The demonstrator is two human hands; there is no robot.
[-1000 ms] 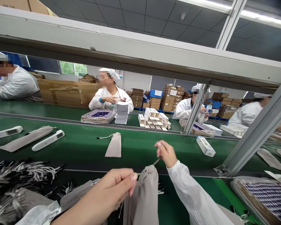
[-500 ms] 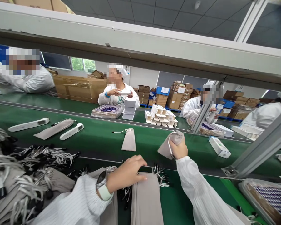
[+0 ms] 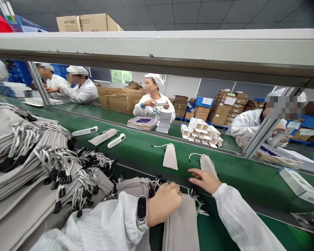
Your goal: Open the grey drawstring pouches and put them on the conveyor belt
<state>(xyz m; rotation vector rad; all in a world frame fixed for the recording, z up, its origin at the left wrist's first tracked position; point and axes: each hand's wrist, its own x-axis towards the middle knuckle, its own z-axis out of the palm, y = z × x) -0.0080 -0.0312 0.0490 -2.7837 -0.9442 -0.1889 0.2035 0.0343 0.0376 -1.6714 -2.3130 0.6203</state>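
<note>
Had the right hand (image 3: 206, 180), with fingers apart, close by a small pale grey cloth bag with white string (image 3: 207, 163), lying on the long green belt (image 3: 143, 153). Had the left hand (image 3: 164, 204) bent over the top end of a pile of flat grey cloth bags (image 3: 184, 223); could not tell about any pinch.

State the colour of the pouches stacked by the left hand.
The stacked pouches are light greyish beige, as the head view shows best.
</note>
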